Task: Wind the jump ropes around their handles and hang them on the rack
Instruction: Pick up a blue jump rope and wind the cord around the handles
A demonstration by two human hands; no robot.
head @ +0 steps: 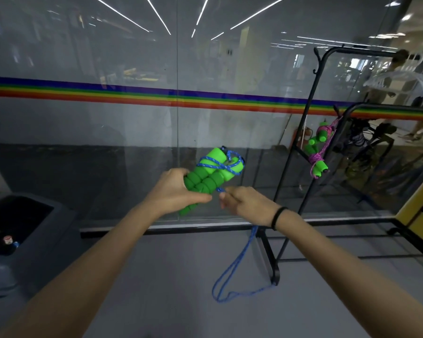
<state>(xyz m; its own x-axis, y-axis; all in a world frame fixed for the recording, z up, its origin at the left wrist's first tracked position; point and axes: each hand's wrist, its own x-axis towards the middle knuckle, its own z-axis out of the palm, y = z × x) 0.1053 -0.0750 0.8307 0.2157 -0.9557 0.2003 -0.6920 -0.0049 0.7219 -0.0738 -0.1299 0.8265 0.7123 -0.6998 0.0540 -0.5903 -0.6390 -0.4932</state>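
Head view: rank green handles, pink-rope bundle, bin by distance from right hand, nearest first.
From the right hand:
1. Green handles, just to its left, held in the left hand.
2. Pink-rope bundle, up right, hanging on the rack.
3. Bin, far left on the floor.

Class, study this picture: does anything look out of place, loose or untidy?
Yes. The blue rope is only partly wound around the green handles; a long loop dangles below the right hand. The pink rope already hangs wound on the rack.
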